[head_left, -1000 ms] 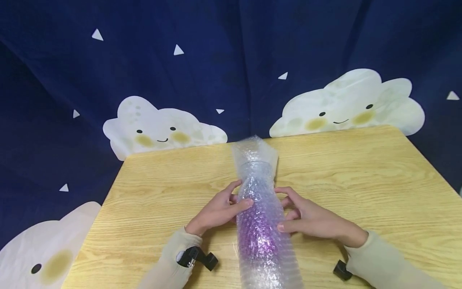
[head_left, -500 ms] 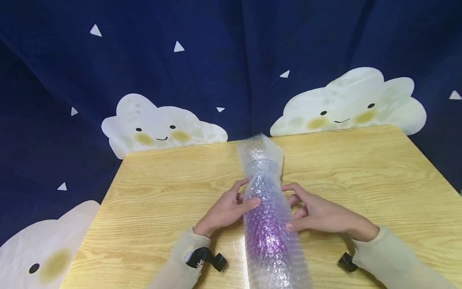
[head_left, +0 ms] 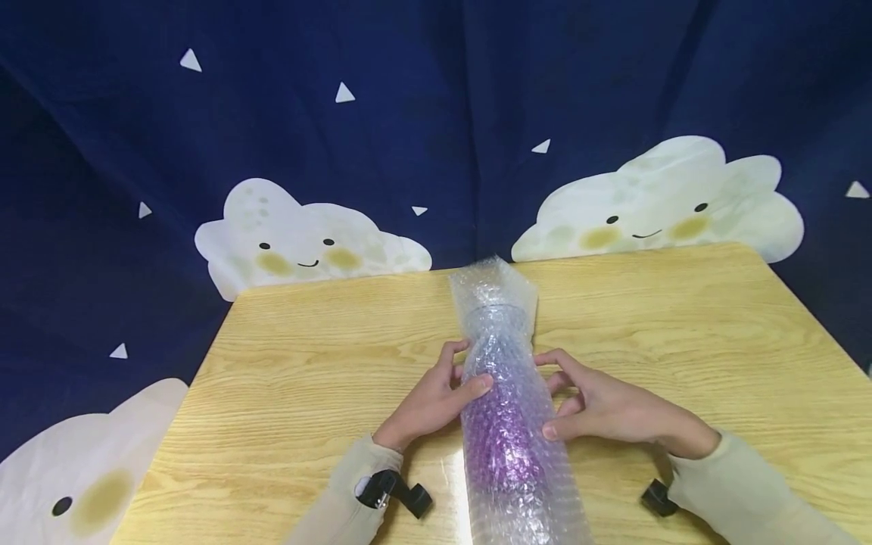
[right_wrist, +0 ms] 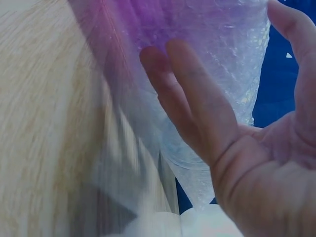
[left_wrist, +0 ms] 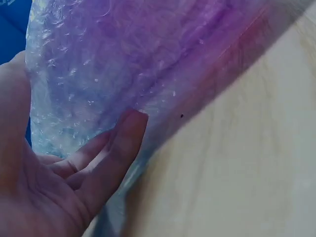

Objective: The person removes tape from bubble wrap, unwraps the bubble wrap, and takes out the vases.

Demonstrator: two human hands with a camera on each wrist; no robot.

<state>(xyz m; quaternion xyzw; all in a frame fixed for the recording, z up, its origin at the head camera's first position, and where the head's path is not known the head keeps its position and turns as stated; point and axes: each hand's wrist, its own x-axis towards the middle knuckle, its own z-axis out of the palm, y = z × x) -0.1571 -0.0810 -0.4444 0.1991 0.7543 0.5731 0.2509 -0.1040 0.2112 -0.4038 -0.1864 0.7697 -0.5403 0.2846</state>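
A long bundle in clear bubble wrap [head_left: 500,424] stretches from the table's front towards its far edge. Its contents show through blurred, bottle-shaped, pale blue fading to purple; their exact kind cannot be made out. My left hand [head_left: 434,400] holds the left side, thumb on top and fingers against the lower side. On the right side my right hand [head_left: 606,405] holds it, thumb and index fingertip at the wrap's edge. Beneath the wrap [left_wrist: 113,59] in the left wrist view, the fingers [left_wrist: 126,140] touch its underside. The right fingers [right_wrist: 197,84] lie along the wrap in the right wrist view.
A wooden table [head_left: 327,341] lies under the bundle. Behind it hangs a dark blue curtain [head_left: 272,113] with white clouds and triangles. Black wrist cameras [head_left: 393,490] are strapped over the pale sleeves [head_left: 742,484].
Over the first half second both hands and the bundle shift slightly right. Since then they have stayed almost still, with the same hold.
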